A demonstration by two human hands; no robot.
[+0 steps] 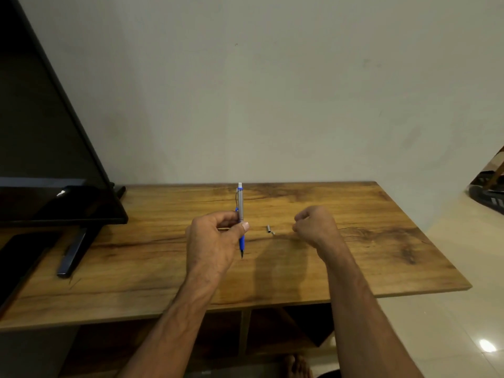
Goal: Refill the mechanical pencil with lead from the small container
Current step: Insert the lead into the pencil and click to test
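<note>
My left hand (215,238) grips a mechanical pencil (240,211) above the wooden table (381,255). The pencil stands upright, with its grey barrel and white end on top and its blue grip and dark tip pointing down. A small grey tube-shaped piece (270,229) lies on the table between my hands. My right hand (316,226) hovers just right of that piece with its fingers curled and fingertips drawn together. Nothing can be seen between those fingers. No lead container is visible.
A black flat screen (49,159) on a dark stand (73,252) fills the table's left side. A wall rises right behind the table. A tiled floor (450,309) lies to the right, and a shelf opening shows under the table's front edge.
</note>
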